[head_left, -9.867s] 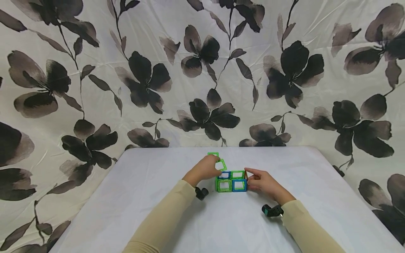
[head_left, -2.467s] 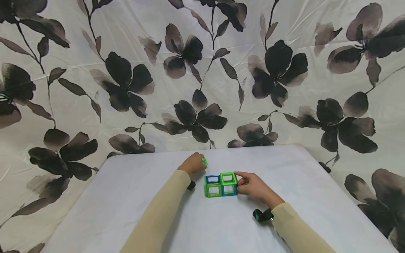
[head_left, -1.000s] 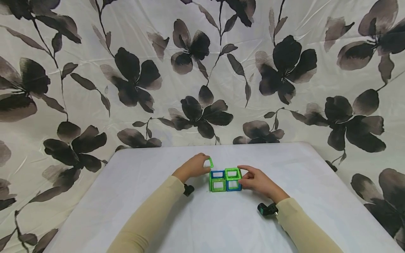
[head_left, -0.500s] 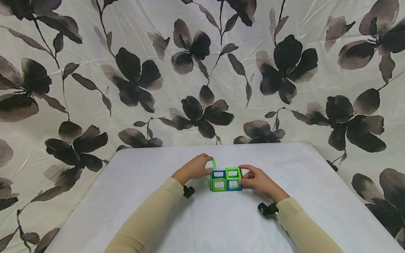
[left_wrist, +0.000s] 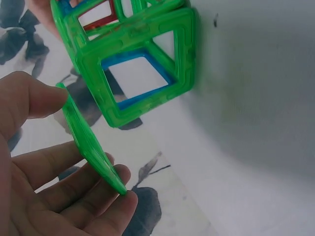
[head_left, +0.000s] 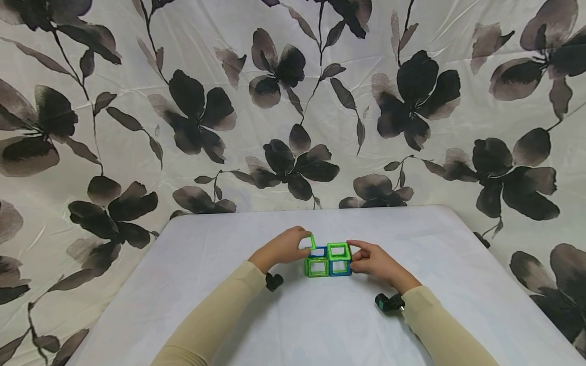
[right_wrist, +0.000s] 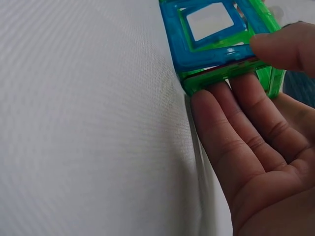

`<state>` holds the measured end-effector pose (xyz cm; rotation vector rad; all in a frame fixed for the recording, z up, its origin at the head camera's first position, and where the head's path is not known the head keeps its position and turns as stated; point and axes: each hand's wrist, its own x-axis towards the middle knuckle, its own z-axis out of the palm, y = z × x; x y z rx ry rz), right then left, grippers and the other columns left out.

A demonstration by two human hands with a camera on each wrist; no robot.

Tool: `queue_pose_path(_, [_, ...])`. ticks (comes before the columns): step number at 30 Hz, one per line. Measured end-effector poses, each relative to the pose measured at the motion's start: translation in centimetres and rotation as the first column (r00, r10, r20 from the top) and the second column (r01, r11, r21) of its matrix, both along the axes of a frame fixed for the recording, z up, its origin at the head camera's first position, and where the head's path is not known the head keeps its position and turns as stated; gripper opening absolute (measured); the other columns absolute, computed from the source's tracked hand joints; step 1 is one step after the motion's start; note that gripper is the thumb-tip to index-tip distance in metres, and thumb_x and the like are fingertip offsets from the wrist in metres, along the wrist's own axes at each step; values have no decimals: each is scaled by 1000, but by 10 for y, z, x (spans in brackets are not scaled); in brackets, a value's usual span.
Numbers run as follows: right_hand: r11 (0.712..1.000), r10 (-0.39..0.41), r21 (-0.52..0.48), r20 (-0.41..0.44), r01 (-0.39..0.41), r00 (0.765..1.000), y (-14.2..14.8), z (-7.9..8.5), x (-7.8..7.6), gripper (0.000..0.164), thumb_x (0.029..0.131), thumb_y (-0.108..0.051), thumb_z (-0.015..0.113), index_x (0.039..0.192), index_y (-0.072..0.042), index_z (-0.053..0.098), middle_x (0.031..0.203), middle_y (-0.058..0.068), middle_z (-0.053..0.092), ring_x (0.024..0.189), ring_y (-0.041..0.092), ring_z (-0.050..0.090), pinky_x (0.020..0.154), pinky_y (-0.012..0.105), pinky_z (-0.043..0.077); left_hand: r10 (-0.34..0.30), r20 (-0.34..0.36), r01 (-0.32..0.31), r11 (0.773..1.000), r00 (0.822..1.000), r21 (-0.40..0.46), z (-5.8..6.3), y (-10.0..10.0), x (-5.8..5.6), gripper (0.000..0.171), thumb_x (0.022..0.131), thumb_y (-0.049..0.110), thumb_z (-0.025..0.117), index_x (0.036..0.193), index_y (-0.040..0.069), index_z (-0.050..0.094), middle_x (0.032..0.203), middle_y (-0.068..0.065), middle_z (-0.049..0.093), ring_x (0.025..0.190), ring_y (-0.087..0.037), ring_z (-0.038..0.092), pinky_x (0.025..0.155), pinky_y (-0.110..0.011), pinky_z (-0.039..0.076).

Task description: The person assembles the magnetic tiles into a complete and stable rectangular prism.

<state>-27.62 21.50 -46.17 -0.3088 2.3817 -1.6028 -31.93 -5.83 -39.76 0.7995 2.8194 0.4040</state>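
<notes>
My left hand [head_left: 284, 247] pinches a green square magnetic tile [head_left: 313, 242] just above the left half of a low block [head_left: 328, 268] built of green and blue magnetic tiles. In the left wrist view the tile [left_wrist: 88, 142] stands on edge between thumb and fingertips, beside a green side [left_wrist: 98, 93] of the block. A red tile [left_wrist: 93, 24] shows inside. My right hand [head_left: 373, 262] grips the block's right end. In the right wrist view its thumb is on a blue tile [right_wrist: 182, 59] and its fingers lie along the end. A green square covers the block's right top.
The block stands on a white-covered table [head_left: 274, 330]. A floral-printed cloth [head_left: 293, 101] hangs behind the table's far edge. Each wrist bears a small black camera, one on the left wrist [head_left: 274, 281] and one on the right [head_left: 389, 303].
Since the oldest frame, a green tile has come onto the block's right top, and the loose tile behind is gone from the table. Lately my left hand brought its tile rightward over the block.
</notes>
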Motion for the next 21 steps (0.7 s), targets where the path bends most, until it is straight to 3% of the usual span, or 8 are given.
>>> queue_pose_path(21, [999,7,32,-31,-6,999,-2,6,4,70,85,-8,69,148,-4,37,100,12,68,82,16,64,73,30,53,-63,8,63,998,998,-5,-2,11,16,55,89,28,61,140,8,52,142,-10,50,130,-23,49,108,-39,42])
